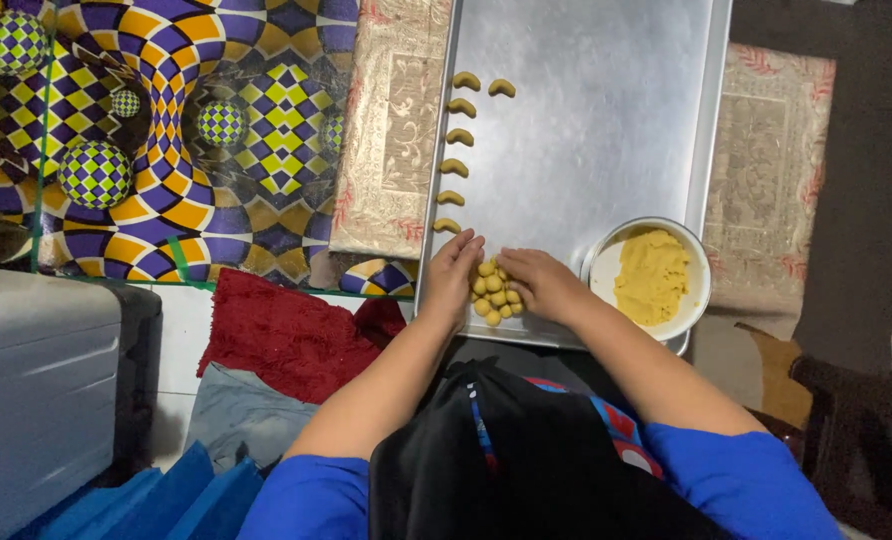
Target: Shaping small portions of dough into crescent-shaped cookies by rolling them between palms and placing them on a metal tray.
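Your left hand [453, 272] and right hand [534, 281] rest at the near edge of the metal baking tray [606, 120], flanking a cluster of small dough balls [493, 292]; both hands curl loosely against the cluster, though whether either actually pinches a ball you cannot tell from here; crescent-shaped dough pieces [455, 150] run along the tray's left edge; a white bowl of yellow dough [651, 278] sits on its near right corner.

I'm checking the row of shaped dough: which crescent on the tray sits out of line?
The crescent at the far end, right of the column's top piece; the others form one column down the tray.
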